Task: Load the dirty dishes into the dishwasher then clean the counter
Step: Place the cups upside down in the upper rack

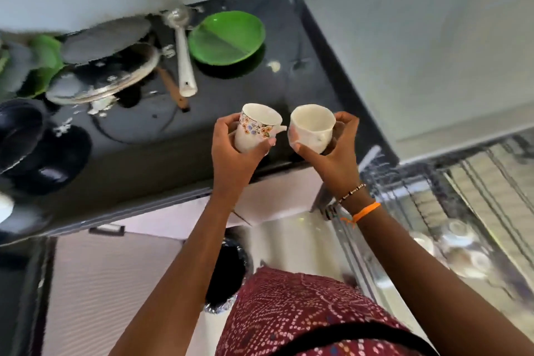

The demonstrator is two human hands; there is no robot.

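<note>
1. The left hand point(231, 141) grips a floral cup point(257, 127), fingers curled round its far side and thumb across the near side; the cup is upright, mouth open upward.
2. The right hand point(332, 150) grips a plain white cup point(313, 127) the same way, thumb on the near wall and fingers curled round the far side.
3. Both cups are held above the near edge of the black counter point(231, 89), just beside each other, the floral cup's handle pointing toward the plain one.
4. On the counter, beyond the cups, a green plate point(228, 37) lies flat.
5. Left of the green plate lies a white-handled ladle point(183, 58), its metal bowl toward the wall.
6. Further left on the counter is a heap of blurred dishes: a steel plate point(112, 78), a grey lid, something green behind them.
7. At the counter's left end sit dark bowls point(43, 153).
8. White crumbs and smears lie scattered on the counter near the steel plate and right of the green plate.
9. Right of the counter and lower, the dishwasher rack point(462, 211) stands pulled out, with pale cups point(459, 246) blurred inside it.
10. The right wrist wears an orange band point(365, 211) and a beaded thread.
</note>
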